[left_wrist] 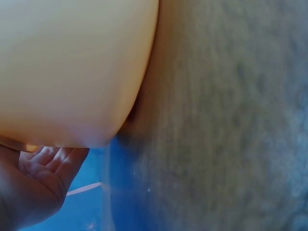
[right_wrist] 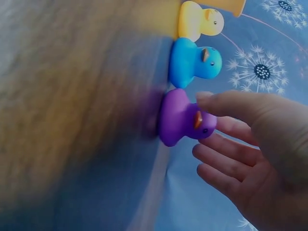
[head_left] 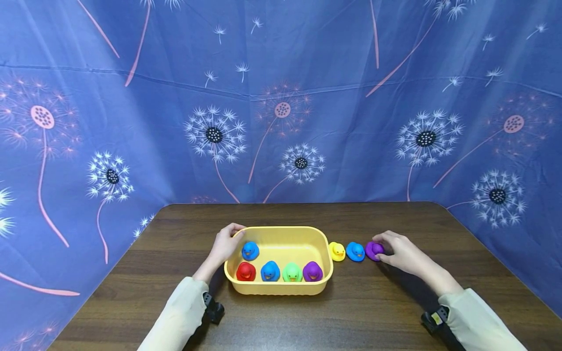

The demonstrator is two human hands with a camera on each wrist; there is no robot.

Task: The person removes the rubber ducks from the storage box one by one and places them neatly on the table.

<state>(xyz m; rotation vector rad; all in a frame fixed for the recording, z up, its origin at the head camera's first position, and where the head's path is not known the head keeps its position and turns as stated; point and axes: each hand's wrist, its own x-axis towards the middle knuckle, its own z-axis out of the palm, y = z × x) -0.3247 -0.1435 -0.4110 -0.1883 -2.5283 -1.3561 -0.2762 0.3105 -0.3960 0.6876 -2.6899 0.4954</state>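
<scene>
My left hand (head_left: pixel 227 242) grips the left rim of a yellow plastic basin (head_left: pixel 281 289), its fingers outside the wall at the far left corner. Inside the basin, a red duck (head_left: pixel 246 271), a blue duck (head_left: pixel 270 271), a green duck (head_left: pixel 292 272) and a purple duck (head_left: pixel 312 271) line the near side; another blue duck (head_left: pixel 250 250) sits behind the red one. On the right, my right hand (head_left: pixel 401 251) pinches the head of a purple rubber duck (right_wrist: pixel 174 118) between thumb and fingers, the duck standing on the table.
A yellow duck (head_left: pixel 337 251) stands against the basin's right side, with a blue duck (head_left: pixel 355 251) between it and the purple one. All rest on a dark wooden table (head_left: pixel 281 324). A blue dandelion-print cloth (head_left: pixel 351 146) hangs behind.
</scene>
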